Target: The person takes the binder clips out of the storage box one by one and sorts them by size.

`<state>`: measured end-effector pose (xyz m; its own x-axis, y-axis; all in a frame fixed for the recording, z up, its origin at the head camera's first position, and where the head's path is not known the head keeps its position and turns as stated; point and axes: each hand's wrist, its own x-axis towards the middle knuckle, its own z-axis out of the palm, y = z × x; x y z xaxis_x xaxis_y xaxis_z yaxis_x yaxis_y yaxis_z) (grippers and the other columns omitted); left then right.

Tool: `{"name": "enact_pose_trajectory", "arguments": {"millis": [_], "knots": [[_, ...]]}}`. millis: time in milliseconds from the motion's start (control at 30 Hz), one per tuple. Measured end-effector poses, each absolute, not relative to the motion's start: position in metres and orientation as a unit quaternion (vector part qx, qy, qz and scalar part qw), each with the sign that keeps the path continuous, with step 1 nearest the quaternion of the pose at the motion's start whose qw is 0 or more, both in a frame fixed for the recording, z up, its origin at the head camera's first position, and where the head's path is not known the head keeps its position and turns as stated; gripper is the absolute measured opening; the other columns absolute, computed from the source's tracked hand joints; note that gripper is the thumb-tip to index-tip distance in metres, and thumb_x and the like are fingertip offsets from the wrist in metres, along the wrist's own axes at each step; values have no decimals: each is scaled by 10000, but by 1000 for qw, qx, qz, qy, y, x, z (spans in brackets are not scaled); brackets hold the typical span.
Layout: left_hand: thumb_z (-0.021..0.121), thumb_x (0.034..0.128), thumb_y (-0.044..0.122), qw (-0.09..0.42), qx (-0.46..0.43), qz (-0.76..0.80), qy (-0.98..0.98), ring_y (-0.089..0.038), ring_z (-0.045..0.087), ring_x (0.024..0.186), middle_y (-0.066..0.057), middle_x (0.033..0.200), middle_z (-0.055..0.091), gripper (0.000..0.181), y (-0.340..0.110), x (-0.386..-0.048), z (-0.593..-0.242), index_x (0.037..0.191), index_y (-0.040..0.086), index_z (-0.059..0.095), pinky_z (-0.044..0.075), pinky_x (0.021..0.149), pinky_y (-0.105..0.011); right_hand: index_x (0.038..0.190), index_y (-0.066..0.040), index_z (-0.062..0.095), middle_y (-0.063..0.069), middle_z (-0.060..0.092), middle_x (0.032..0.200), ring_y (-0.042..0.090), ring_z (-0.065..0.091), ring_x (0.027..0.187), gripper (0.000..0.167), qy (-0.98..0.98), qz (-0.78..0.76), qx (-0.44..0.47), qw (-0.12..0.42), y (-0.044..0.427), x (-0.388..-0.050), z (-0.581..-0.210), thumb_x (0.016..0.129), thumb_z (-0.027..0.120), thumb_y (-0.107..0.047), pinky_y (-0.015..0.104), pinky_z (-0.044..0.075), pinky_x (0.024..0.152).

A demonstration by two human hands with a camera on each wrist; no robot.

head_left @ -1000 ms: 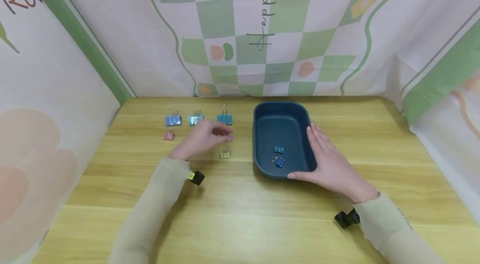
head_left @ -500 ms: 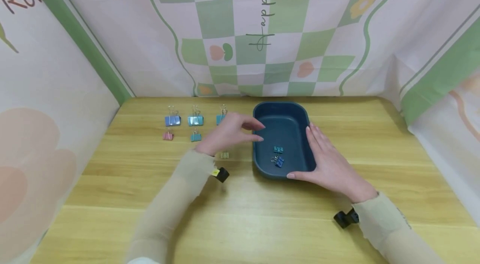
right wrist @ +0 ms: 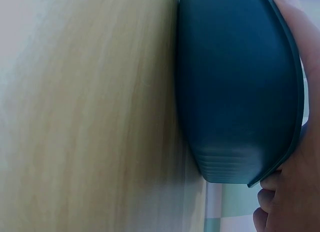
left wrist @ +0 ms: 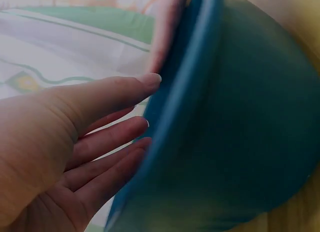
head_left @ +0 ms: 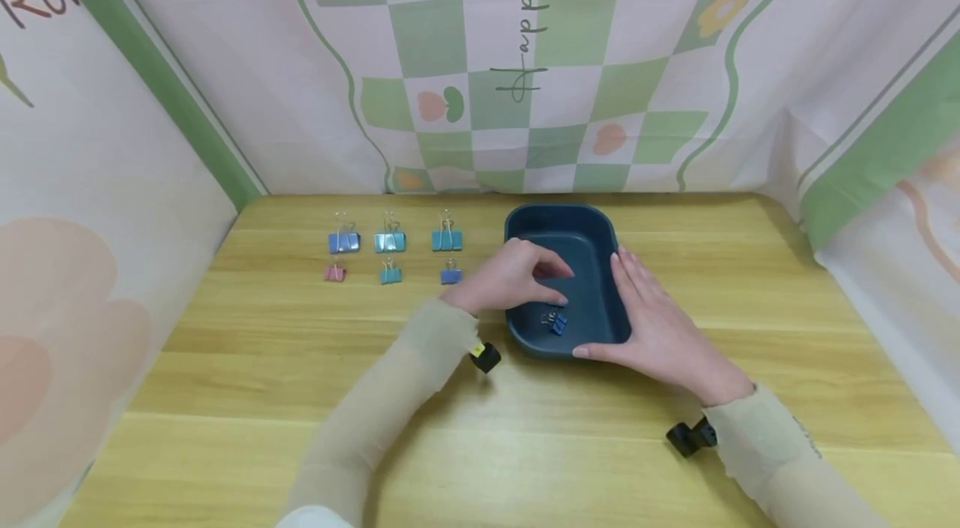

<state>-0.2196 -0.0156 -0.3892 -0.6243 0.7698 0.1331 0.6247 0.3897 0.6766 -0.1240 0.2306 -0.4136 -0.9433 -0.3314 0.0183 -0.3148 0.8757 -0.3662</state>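
Note:
My left hand reaches over the dark blue tray, thumb and fingers apart with nothing seen between them. In the left wrist view its fingertips are beside the tray's rim. Below these fingers a blue binder clip lies in the tray; a teal clip there is mostly hidden. My right hand rests on the tray's near right corner, fingers straight along the right rim and thumb on the near rim. Left of the tray stand small pink, teal and blue binder clips.
Behind the small clips is a row of larger ones: purple-blue, light blue and teal. All stand on the wooden table. A patterned curtain hangs along the table's back edge.
My left hand has let go of the small blue binder clip, now in the front row, and moved right over the tray. The yellow clip is now hidden behind my left arm. My right hand stays put.

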Motion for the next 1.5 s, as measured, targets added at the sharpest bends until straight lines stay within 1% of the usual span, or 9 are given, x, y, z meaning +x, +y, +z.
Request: {"name": "enact_pose_trajectory", "arguments": {"millis": [267, 400, 600, 733, 900, 1033, 1233, 1367, 1500], "knots": [[854, 859, 231, 119, 408, 306, 852, -114, 686, 1004, -16, 1141, 739, 375, -7, -221, -395, 1186, 74, 757, 508, 838, -137, 1625, -79, -36, 60, -99, 1692, 271, -29, 1543, 1355, 968, -187, -169, 16, 230, -125, -415, 743, 691, -807, 601, 197, 1182], [853, 860, 216, 120, 407, 294, 856, -125, 689, 993, -35, 1144, 739, 379, -5, -221, -394, 1192, 63, 752, 512, 824, -138, 1626, -74, -29, 62, -94, 1693, 274, -22, 1543, 1358, 968, -186, -167, 14, 230, -125, -415, 740, 696, -805, 606, 209, 1176], [841, 874, 208, 129, 398, 253, 872, -94, 678, 966, -13, 1137, 733, 368, 2, -220, -394, 1203, 72, 750, 521, 823, -146, 1625, -74, -31, 59, -100, 1692, 269, -27, 1543, 1353, 968, -186, -168, 15, 231, -125, -415, 745, 697, -800, 598, 204, 1181], [834, 881, 205, 123, 404, 219, 880, -53, 663, 888, 4, 1079, 741, 310, 6, -219, -396, 1160, 84, 772, 530, 788, -152, 1624, -82, -41, 52, -105, 1691, 261, -35, 1543, 1348, 968, -185, -167, 17, 231, -125, -416, 749, 693, -799, 592, 197, 1185], [805, 907, 172, 112, 416, 191, 882, -14, 637, 819, 43, 978, 739, 176, 10, -220, -398, 1071, 109, 803, 520, 740, -146, 1624, -69, -30, 52, -105, 1691, 261, -34, 1543, 1347, 968, -184, -168, 16, 231, -125, -416, 752, 690, -800, 592, 202, 1184], [747, 952, 139, 109, 429, 197, 875, -11, 649, 846, 58, 959, 744, 105, 11, -223, -399, 1026, 124, 821, 509, 750, -135, 1624, -71, -29, 55, -100, 1692, 257, -34, 1543, 1352, 968, -184, -168, 15, 231, -125, -416, 746, 689, -806, 588, 205, 1184], [669, 999, 95, 121, 423, 209, 873, -48, 674, 959, 39, 1038, 752, 164, 12, -227, -398, 1069, 122, 815, 513, 812, -148, 1625, -66, -22, 68, -88, 1693, 261, -30, 1542, 1354, 968, -188, -168, 12, 231, -125, -417, 743, 702, -797, 586, 209, 1183], [654, 1022, 178, 131, 410, 196, 881, -30, 669, 924, 42, 1045, 749, 179, 14, -226, -397, 1104, 130, 805, 516, 800, -153, 1625, -56, -7, 81, -72, 1694, 262, -24, 1543, 1354, 967, -189, -171, 8, 231, -125, -417, 742, 708, -792, 584, 207, 1184], [756, 950, 304, 132, 402, 195, 885, -31, 670, 908, 24, 1067, 747, 276, 15, -224, -397, 1140, 106, 788, 524, 793, -159, 1625, -54, -3, 76, -72, 1694, 257, -25, 1543, 1354, 967, -189, -171, 7, 231, -125, -417, 741, 709, -792, 583, 206, 1185]]}}
